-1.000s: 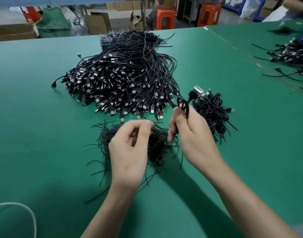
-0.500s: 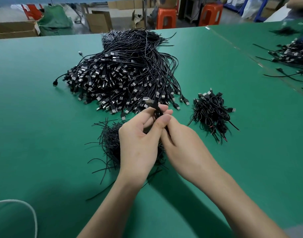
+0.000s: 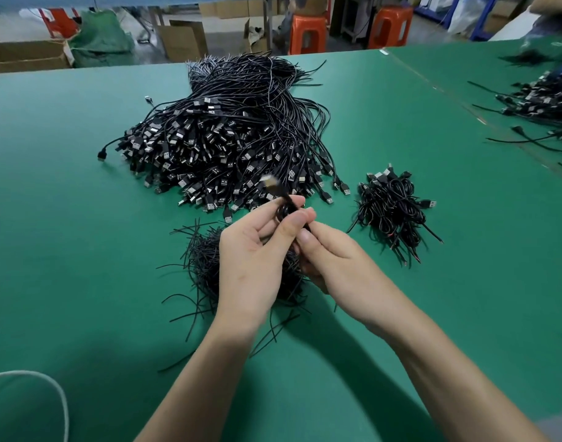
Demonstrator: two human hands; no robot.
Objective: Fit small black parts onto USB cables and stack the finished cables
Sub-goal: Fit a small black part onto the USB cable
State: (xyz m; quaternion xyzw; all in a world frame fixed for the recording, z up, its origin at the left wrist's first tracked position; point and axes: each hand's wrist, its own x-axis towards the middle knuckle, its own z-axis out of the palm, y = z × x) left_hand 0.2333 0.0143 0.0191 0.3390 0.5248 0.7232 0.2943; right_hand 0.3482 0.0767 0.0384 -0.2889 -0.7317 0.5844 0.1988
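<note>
A second earlier my hands were apart. My right hand held the coiled USB cable up near the finished stack, and my left pinched something over the heap of small black parts. Half a second ago they met, and at this moment they were still together above that heap. My left hand pinched the coil between thumb and fingers, and my right hand's fingers curled round the cable just beneath. The plug poked up past my fingertips toward the big pile of unfinished cables.

I'd call this the fitting step under way: part brought to cable, cable not yet on the stack. The finished stack looked unchanged, well to the right on the green table.

Hard to see:
- The plug was motion-blurred.
- The small part itself was hidden between my fingers, so I couldn't tell whether it was on the cable, or wrapped or clipped.
- My left hand covered most of the coil.
- My hands covered part of the parts heap.
- The frame edge cropped my forearms.
</note>
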